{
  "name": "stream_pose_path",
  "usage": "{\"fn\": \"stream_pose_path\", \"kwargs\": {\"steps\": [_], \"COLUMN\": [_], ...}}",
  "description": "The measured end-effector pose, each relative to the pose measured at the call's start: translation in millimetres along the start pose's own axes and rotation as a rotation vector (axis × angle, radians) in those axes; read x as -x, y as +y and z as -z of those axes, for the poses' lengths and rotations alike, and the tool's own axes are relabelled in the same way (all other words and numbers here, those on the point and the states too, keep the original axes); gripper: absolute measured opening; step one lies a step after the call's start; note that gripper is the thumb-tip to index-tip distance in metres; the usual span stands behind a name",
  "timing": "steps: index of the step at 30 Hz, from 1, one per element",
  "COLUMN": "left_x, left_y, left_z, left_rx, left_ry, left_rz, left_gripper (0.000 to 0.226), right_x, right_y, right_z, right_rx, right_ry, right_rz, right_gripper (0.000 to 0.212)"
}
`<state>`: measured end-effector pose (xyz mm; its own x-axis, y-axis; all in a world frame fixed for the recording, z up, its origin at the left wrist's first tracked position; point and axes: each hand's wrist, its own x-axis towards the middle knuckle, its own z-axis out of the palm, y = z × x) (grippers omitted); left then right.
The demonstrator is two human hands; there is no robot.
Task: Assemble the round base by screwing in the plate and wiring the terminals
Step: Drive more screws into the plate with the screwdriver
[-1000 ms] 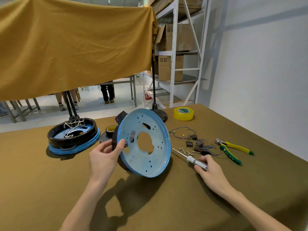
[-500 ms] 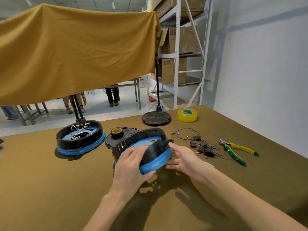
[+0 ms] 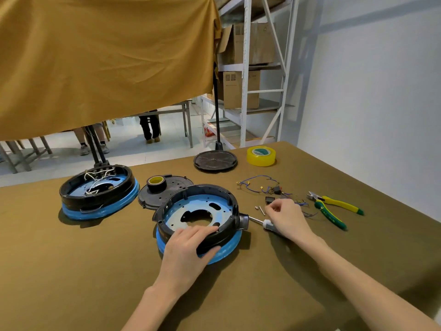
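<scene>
The round base [image 3: 202, 211], a black ring on a blue plate, lies flat on the table with its open side up. My left hand [image 3: 188, 249] grips its near rim, fingers over the black wall and thumb on the blue edge. My right hand [image 3: 286, 218] hovers to the right of the base, its fingertips curled together just beside two loose screws [image 3: 260, 209]; whether it pinches anything is unclear. The screwdriver [image 3: 259, 221] lies under that hand, tip toward the base. Loose wires with terminals [image 3: 257, 185] lie behind.
A second base with white wiring [image 3: 97, 189] stands at the left. A black cover plate with a tape roll [image 3: 164, 189] lies behind the base. Green-yellow pliers [image 3: 334, 206], yellow tape [image 3: 261, 156] and a black stand foot [image 3: 215, 160] sit at the right and back.
The base was turned over from upright and set flat on the table. My right hand let go of it and moved right to the screws.
</scene>
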<state>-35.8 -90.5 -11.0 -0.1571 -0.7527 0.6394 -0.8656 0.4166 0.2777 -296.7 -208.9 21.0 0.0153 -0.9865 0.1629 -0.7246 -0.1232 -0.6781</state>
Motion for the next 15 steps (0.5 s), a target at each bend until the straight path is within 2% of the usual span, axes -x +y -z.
{"fn": "stream_pose_path", "kwargs": {"steps": [2, 4, 6, 10, 15], "left_x": [1.7, 4.4, 6.9, 8.6, 9.3], "left_y": [-1.8, -5.2, -8.2, -12.3, -14.5], "left_z": [-3.2, -6.7, -9.5, -12.1, -8.0], "left_rx": [0.030, 0.054, 0.085, 0.066, 0.148], "left_ry": [0.022, 0.045, 0.067, 0.134, 0.205], "left_rz": [0.002, -0.001, 0.013, 0.035, 0.193], "left_gripper": [0.052, 0.051, 0.052, 0.049, 0.051], "right_x": [-15.1, -25.4, -32.1, -44.6, -39.6], "right_y": [10.7, 17.1, 19.5, 17.5, 12.2], "right_z": [6.7, 7.4, 5.1, 2.6, 4.7], "right_rx": [0.155, 0.282, 0.349, 0.377, 0.464], "right_ry": [-0.010, -0.147, -0.210, -0.238, -0.198], "right_rz": [-0.021, 0.017, 0.077, 0.111, 0.157], "right_gripper": [0.015, 0.023, 0.028, 0.028, 0.021]}}
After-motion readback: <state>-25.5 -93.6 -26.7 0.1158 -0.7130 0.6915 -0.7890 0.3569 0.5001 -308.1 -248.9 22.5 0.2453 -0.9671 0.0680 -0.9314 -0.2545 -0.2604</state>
